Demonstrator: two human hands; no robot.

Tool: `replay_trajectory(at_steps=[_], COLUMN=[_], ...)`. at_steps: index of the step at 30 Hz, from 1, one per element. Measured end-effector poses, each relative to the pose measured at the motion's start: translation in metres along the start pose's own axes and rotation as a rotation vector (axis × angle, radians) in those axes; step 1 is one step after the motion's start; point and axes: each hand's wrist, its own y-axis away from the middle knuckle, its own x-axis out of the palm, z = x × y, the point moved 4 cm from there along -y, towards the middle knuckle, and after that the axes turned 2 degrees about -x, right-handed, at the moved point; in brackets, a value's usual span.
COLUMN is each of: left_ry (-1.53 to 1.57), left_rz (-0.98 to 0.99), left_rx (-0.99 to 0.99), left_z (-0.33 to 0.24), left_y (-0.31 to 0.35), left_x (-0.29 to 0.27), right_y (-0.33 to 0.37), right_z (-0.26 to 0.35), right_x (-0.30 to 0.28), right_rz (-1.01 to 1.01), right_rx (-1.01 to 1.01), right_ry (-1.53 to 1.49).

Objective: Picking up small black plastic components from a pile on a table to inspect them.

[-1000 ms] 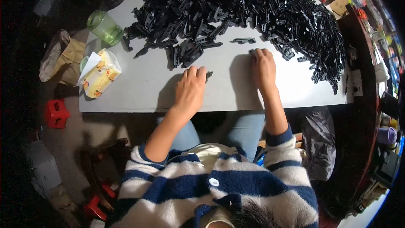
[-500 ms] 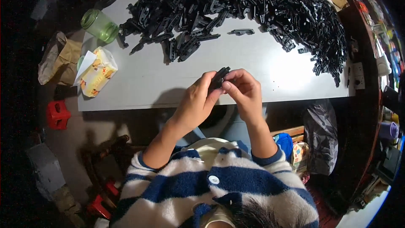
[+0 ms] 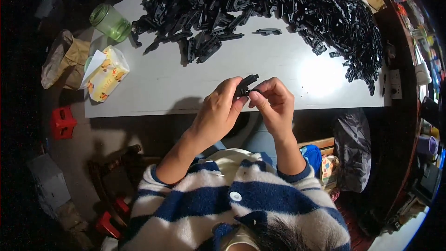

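Note:
My left hand (image 3: 214, 107) is closed around a slim black plastic part (image 3: 248, 81), whose upper end sticks out past the fingers. Thumb and fingers of my right hand (image 3: 278, 107) pinch at the right side of that part, on something small and dark, mostly hidden by the fingertips. Both hands are just above the near edge of the white table (image 3: 162, 81). Farther off, a single black plastic part (image 3: 268, 31) lies apart from a big heap of similar black parts (image 3: 200, 7).
The heap curves down the table's right side. At the left are a green-tinted jar (image 3: 111, 22), a yellow tissue pack (image 3: 109, 74) and a brown paper bag (image 3: 74, 58). Red stools (image 3: 63, 122) stand on the floor. A wall socket (image 3: 395, 83) sits beyond the right edge.
My right hand has shifted slightly right, opening a small gap from the left fingers. The black part has tilted further right in my left hand.

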Motion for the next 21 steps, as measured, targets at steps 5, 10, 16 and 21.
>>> replay_trajectory(at_steps=[5,10,16,21], left_ry=[-0.007,0.125,0.432,0.271], left_rz=[0.009,-0.026,-0.01,-0.004], left_rx=[0.021,-0.024,-0.172,-0.035], left_z=[-0.004,-0.001,-0.005,-0.014], left_y=[0.0,-0.001,0.002,0.004], left_x=[0.003,0.003,-0.001,-0.005], right_y=[0.003,0.005,-0.001,0.013], right_z=[0.004,0.001,-0.001,-0.018], right_x=[0.003,0.0,0.016,0.014], right_rz=[-0.045,-0.076,-0.063,-0.002], right_rx=[0.098,0.024,0.08,0.121], right_ry=[0.041,0.04,-0.519,-0.75])
